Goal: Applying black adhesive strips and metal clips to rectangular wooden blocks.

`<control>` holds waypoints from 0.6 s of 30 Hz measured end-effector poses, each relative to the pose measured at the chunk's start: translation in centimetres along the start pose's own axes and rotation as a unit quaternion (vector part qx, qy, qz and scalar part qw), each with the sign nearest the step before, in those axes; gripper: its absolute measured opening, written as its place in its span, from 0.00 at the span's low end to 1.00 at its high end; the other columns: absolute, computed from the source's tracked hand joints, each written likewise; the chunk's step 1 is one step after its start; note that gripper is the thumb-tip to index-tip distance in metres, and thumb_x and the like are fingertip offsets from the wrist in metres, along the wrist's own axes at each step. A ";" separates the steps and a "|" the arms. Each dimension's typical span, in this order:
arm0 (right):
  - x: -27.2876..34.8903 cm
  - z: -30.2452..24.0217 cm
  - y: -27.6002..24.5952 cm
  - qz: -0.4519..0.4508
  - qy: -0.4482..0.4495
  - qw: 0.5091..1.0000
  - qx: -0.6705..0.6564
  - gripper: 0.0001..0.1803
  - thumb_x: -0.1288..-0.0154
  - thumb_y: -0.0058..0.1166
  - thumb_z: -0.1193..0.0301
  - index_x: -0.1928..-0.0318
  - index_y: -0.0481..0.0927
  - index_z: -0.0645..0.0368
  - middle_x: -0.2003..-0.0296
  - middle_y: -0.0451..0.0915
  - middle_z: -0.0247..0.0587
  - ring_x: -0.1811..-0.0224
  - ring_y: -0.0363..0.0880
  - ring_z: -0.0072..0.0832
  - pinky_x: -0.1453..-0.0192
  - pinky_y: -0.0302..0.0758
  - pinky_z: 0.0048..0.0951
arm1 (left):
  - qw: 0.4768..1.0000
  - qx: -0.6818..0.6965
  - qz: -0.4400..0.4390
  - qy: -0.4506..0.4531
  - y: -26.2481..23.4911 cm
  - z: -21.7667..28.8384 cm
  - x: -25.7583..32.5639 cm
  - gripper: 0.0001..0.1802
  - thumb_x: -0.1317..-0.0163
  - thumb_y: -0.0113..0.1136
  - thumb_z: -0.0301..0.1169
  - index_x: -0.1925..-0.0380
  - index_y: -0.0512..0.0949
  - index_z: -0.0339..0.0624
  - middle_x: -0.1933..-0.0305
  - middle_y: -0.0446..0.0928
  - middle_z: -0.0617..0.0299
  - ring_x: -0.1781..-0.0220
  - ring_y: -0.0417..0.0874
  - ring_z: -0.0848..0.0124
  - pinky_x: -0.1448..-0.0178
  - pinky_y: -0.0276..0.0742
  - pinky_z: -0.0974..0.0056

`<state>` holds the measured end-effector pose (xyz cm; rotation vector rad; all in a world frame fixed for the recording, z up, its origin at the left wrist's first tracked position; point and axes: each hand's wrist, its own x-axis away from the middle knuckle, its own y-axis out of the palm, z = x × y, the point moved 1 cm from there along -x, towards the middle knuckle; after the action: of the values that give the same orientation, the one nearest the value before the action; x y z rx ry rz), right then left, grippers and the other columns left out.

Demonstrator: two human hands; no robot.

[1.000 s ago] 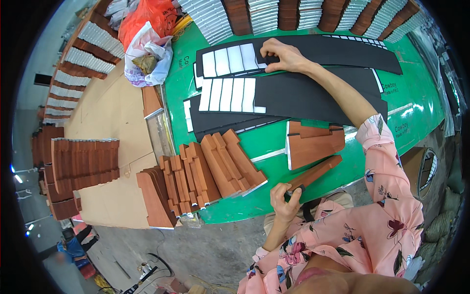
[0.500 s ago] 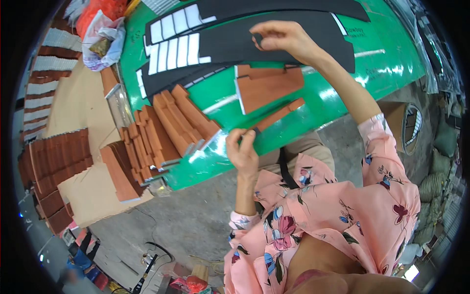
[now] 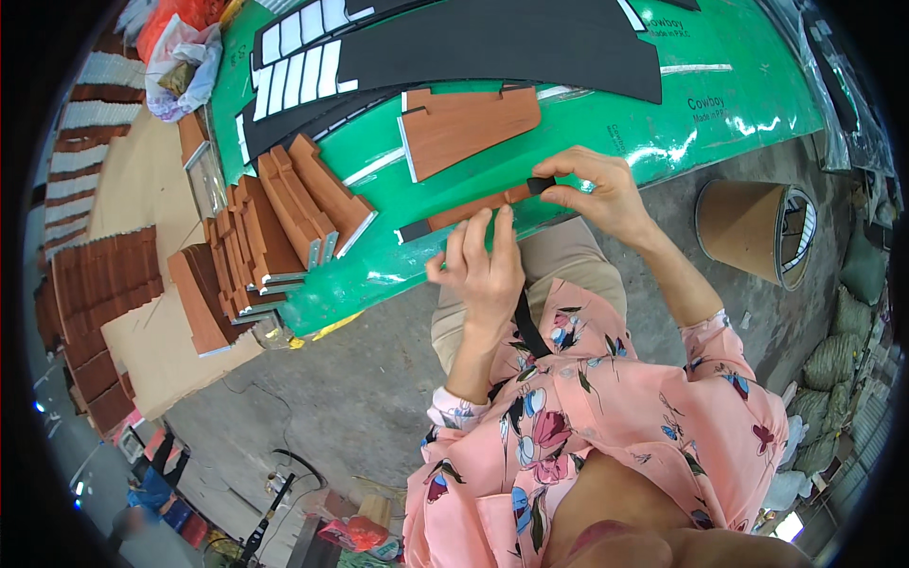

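Seen from above, a person in a pink floral blouse (image 3: 606,417) sits at the near edge of a green-covered worktable (image 3: 568,133). Closest to the body, the left hand (image 3: 483,270) is raised just off the table's near edge, fingers upright and close together, their tips touching the near side of a long brown wood-grain strip (image 3: 469,208) that lies along that edge. The right hand (image 3: 597,189) is just beside it, thumb and forefinger pinched on a small black piece (image 3: 540,185) at the strip's right end; the other fingers curl loosely. A dark tab shows at the strip's left end. Further in, near the middle of the table, lies a flat stack of brown wood-grain panels (image 3: 469,128) with pale edges. Toward the table's left edge, several bundles of narrow brown strips (image 3: 284,218) lean together, some spilling past the near-left corner. Along the far side stretch long black sheets (image 3: 511,43), with a row of white rectangular patches (image 3: 294,62) at their left end. Off the table's right, on the grey concrete floor (image 3: 331,379), stands a brown cardboard drum (image 3: 748,227).
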<state>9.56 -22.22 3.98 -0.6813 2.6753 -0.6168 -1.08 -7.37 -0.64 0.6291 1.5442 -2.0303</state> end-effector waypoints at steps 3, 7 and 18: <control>0.1 0.2 0.8 0.016 -0.035 0.999 0.014 0.16 0.50 0.63 0.76 0.57 0.80 0.59 0.64 0.82 0.38 0.63 0.79 0.28 0.63 0.77 0.26 | 0.998 0.007 -0.038 -0.055 1.5 0.7 0.5 0.17 0.48 0.62 0.33 0.55 0.79 0.51 0.50 0.72 0.67 0.46 0.67 0.66 0.48 0.53 0.55; 0.1 0.7 1.3 0.013 -0.058 0.997 0.056 0.17 0.51 0.63 0.76 0.56 0.80 0.59 0.65 0.82 0.37 0.63 0.79 0.28 0.64 0.78 0.27 | 0.999 -0.027 0.013 -0.022 3.0 -0.1 1.3 0.16 0.47 0.61 0.30 0.56 0.80 0.52 0.52 0.72 0.69 0.46 0.67 0.67 0.47 0.54 0.55; -0.1 0.6 1.8 0.019 -0.091 0.991 0.095 0.17 0.53 0.64 0.76 0.59 0.81 0.60 0.67 0.81 0.37 0.65 0.79 0.28 0.67 0.78 0.26 | 0.999 -0.015 0.047 -0.017 4.2 -0.6 1.8 0.10 0.45 0.60 0.31 0.63 0.82 0.56 0.53 0.72 0.74 0.42 0.62 0.72 0.45 0.54 0.52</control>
<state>9.19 -20.94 2.57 -0.6028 2.4188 -0.7500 0.26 -7.91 -5.04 0.6404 1.4947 -1.9353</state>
